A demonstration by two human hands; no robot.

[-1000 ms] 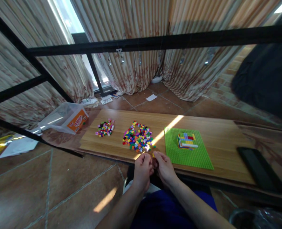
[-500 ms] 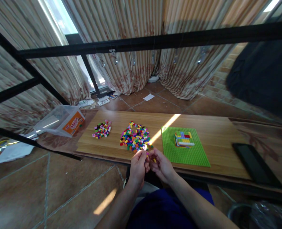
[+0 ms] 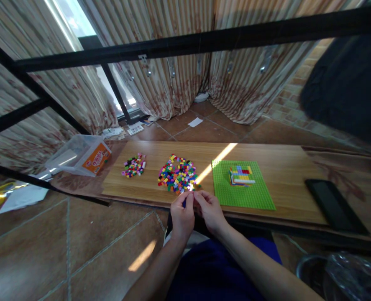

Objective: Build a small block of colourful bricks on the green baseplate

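Two hands meet at the near edge of the table [image 3: 282,167], just this side of the big pile [image 3: 176,175] of coloured bricks. From where I stand, the left hand [image 3: 183,212] has thumb and forefinger drawn together at the tips, with a small gap showing behind them. The right hand [image 3: 211,210] has its thumb and forefinger together too, and the tips of both hands seem to touch. Whatever may be pinched there is too small for me to tell.

The big pile lies just beyond the fingers, its near side lit by a streak of sun. Well to its left sits the small pile [image 3: 135,165], mixed in colour as well. Right of the big pile lies the green plate [image 3: 241,200], flat on the wood, and on it stands the build [image 3: 242,176], a low block of many colours with a white strip along its near side. Further right rests a flat black slab [image 3: 335,205]. At the table's far left is a clear box [image 3: 81,154] with an orange label.
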